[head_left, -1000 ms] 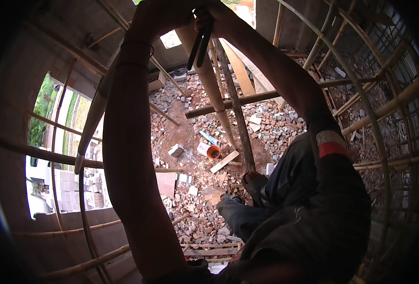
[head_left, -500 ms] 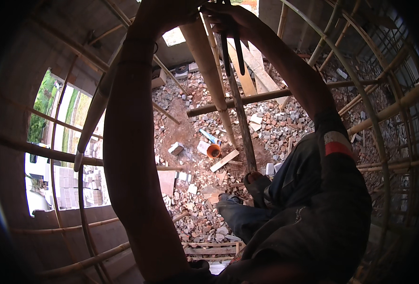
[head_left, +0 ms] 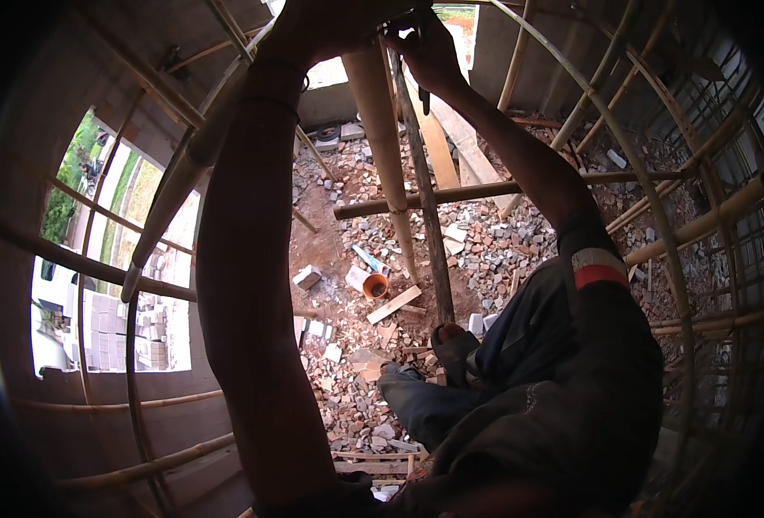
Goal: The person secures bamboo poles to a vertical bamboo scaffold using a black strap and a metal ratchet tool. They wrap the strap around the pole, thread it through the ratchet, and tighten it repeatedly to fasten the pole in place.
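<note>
- While the right hand point(head_left: 433, 53) has its fingers closed around a dark, slim metal tool point(head_left: 422, 86) at the top of the upright dark wooden pole point(head_left: 425, 216), keep the grip firm and the wrist steady.
- Left hand point(head_left: 313, 26): raised beside it at the pale bamboo post point(head_left: 382, 129); whether its fingers are closed cannot be told.
- Brace both feet; rubble-strewn ground point(head_left: 485, 250) lies far below.

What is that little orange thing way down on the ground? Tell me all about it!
The orange cup is a small round container, plastic by its look. It sits on reddish dirt far below, open mouth tilted upward, dark inside. A pale board lies just beside it, and a whitish block lies on its other side. Broken bricks and rubble lie around it.
</note>
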Motion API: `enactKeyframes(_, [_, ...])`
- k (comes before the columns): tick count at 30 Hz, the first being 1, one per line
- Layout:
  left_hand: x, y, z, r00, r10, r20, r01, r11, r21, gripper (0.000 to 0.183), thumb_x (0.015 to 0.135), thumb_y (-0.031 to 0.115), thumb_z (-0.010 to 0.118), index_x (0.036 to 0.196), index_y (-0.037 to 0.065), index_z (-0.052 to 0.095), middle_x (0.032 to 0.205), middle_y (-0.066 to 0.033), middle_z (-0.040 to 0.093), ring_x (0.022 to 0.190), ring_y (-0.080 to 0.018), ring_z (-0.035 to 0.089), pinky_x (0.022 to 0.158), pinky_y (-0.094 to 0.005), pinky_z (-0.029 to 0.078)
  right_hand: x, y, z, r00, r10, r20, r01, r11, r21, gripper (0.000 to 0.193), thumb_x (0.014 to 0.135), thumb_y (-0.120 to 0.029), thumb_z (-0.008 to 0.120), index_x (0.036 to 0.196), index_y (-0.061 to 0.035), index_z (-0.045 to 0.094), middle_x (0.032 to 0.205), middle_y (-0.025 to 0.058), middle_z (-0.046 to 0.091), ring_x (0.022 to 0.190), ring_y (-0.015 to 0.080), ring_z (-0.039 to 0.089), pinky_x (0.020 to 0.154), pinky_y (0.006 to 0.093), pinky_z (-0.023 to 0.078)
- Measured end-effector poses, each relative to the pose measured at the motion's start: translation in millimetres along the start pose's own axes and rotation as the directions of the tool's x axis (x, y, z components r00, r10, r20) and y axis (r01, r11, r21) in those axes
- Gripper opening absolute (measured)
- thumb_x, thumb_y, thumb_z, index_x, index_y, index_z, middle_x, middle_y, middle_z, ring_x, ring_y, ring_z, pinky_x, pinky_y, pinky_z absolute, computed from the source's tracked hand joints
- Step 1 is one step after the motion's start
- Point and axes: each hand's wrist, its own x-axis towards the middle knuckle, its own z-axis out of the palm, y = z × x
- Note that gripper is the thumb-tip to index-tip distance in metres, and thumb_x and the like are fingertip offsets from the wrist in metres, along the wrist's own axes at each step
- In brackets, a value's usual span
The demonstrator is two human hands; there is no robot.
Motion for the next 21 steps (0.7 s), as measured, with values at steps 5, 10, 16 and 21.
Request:
enactKeyframes(5, [-6,11,-3,0.984,0.0,-0.18,0.032,0.983,0.179,0.079,0.057,0.023,0.084,0.126,0.011,0.046,0.155,-0.0122,0.023,0.142,-0.03,0.028,0.1,-0.0621,0.041,-5,3,13,0.923,-0.364,-0.124,0.31,0.895,-0.322,0.033,0.079,-0.008,0.074,0.104,-0.0027,0.053,0.09,0.0064,0.067,0.071,0.0175,0.063,0.064,0.0304,0.049])
enactKeyframes(10, [-11,18,10,0.956,-0.168,-0.24,0.242,0.914,0.325,0.108,0.054,0.03,0.085,0.146,0.009,0.031,0.16,-0.0164,0.006,0.144,-0.0341,0.021,0.109,-0.0666,0.024,-12,-3,18,0.965,-0.131,-0.227,0.094,0.981,-0.167,0.018,0.083,-0.008,0.069,0.099,-0.0055,0.06,0.091,0.0059,0.066,0.076,0.0178,0.064,0.068,0.0323,0.05])
enactKeyframes(16, [-12,-3,20,0.921,0.021,-0.39,-0.004,0.999,0.046,0.097,0.061,0.025,0.08,0.142,0.0,0.032,0.156,-0.0236,0.015,0.128,-0.0444,0.044,0.111,-0.059,0.027,-16,10,13,0.988,0.082,-0.129,-0.063,0.987,0.149,0.016,0.087,-0.007,0.067,0.099,-0.0034,0.057,0.088,0.0067,0.06,0.08,0.0156,0.059,0.074,0.0314,0.046])
enactKeyframes(21, [-15,-3,21,0.945,-0.054,-0.322,0.023,0.995,-0.099,0.097,0.054,0.021,0.086,0.135,0.0,0.037,0.155,-0.0225,0.02,0.123,-0.0421,0.049,0.106,-0.0503,0.038,-18,19,15,0.985,0.012,-0.174,-0.006,0.999,0.034,0.015,0.088,-0.007,0.068,0.098,-0.0028,0.057,0.088,0.0067,0.061,0.081,0.017,0.06,0.074,0.0328,0.046])
